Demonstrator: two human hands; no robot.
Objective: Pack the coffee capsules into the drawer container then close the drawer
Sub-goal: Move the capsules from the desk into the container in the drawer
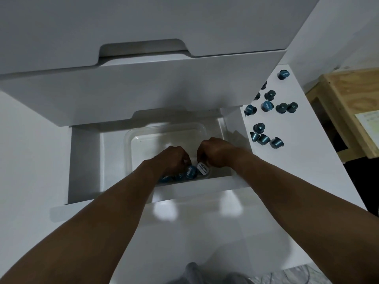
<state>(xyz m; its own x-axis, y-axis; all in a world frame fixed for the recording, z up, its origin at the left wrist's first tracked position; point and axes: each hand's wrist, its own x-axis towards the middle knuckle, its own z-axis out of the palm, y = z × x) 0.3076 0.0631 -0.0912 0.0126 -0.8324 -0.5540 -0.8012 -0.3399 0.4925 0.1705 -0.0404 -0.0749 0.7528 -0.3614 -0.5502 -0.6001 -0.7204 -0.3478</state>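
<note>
Head view: left hand and right hand are down in the clear tub inside the open drawer. Their fingers curl over capsules by the tub's front wall. I cannot tell if they hold any. Loose capsules lie on the worktop to the right. Lifting fast could bump the upper drawer hanging over. The tub's back half has room.

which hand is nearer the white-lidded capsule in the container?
Right. The right hand has curled fingers on the white-lidded capsule; the left hand is beside it to the left, over the blue capsules.
</note>
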